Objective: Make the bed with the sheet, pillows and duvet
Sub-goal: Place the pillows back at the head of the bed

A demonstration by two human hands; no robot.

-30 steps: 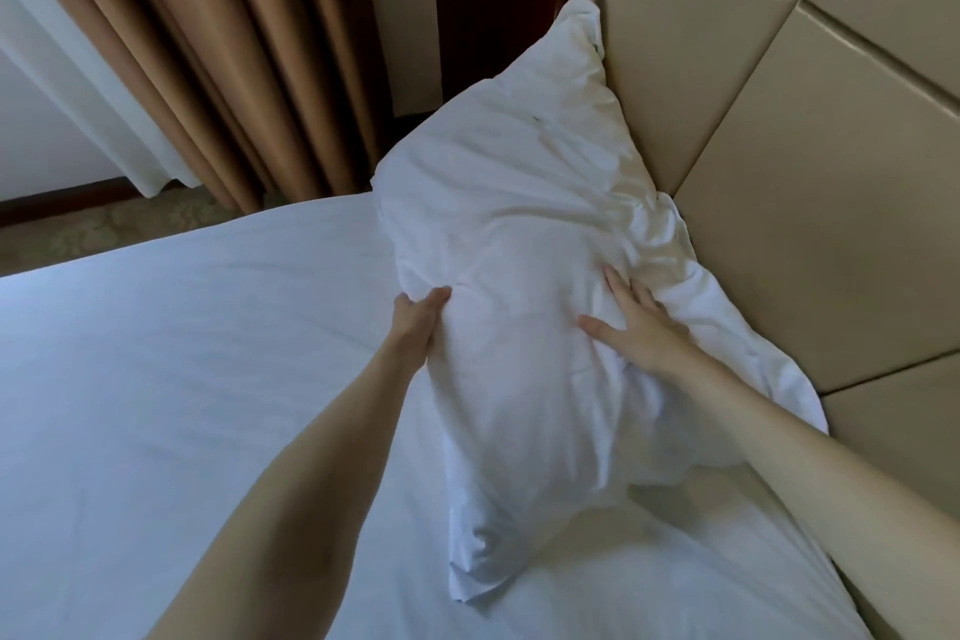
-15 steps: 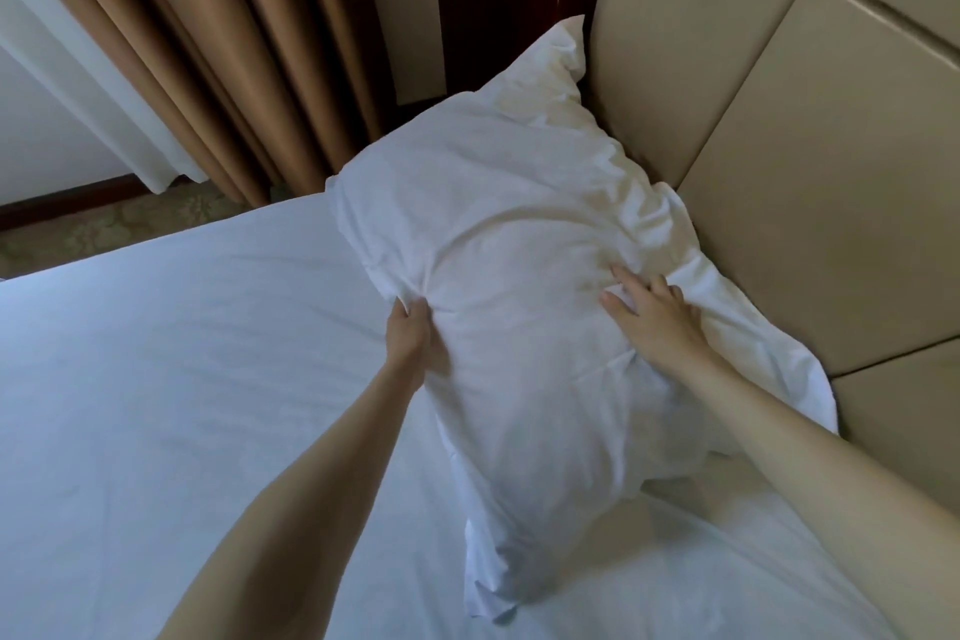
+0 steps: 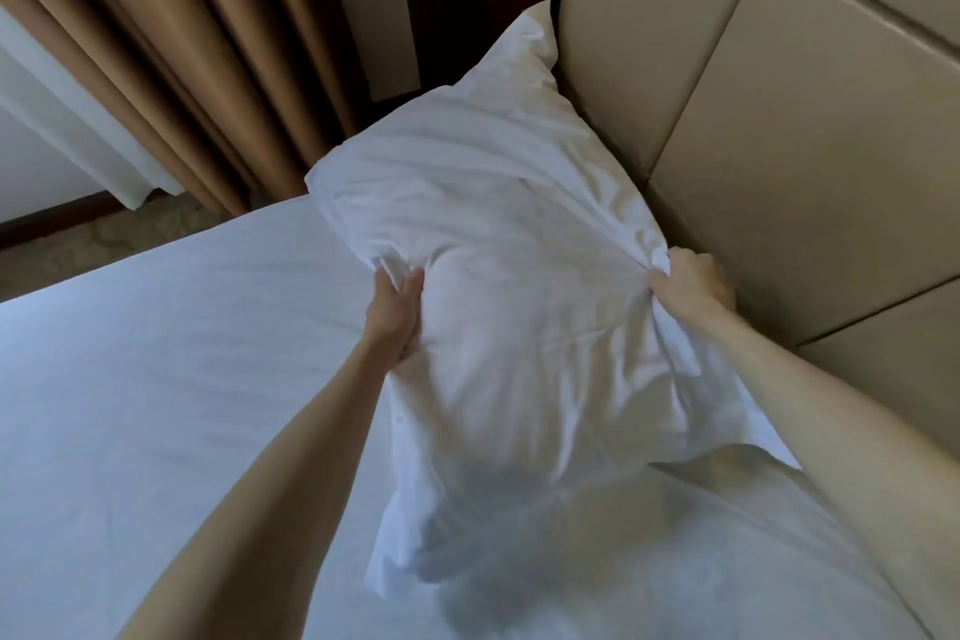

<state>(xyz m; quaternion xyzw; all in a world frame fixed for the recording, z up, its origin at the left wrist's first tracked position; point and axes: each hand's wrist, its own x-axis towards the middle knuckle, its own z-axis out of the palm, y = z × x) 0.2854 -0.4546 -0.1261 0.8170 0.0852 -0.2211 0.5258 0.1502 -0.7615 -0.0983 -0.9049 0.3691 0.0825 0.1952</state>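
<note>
The left hand (image 3: 393, 312) grips one side of the white pillow (image 3: 519, 307), fingers curled into the cloth. The right hand (image 3: 691, 283) pinches the other side in a bunch. The pillow sits between both hands, on the white sheet (image 3: 171, 379), touching the tan headboard (image 3: 779, 146).

white crumpled pillow (image 3: 519, 301) tilted against the headboard, over the smooth white sheet (image 3: 182, 379).
</note>
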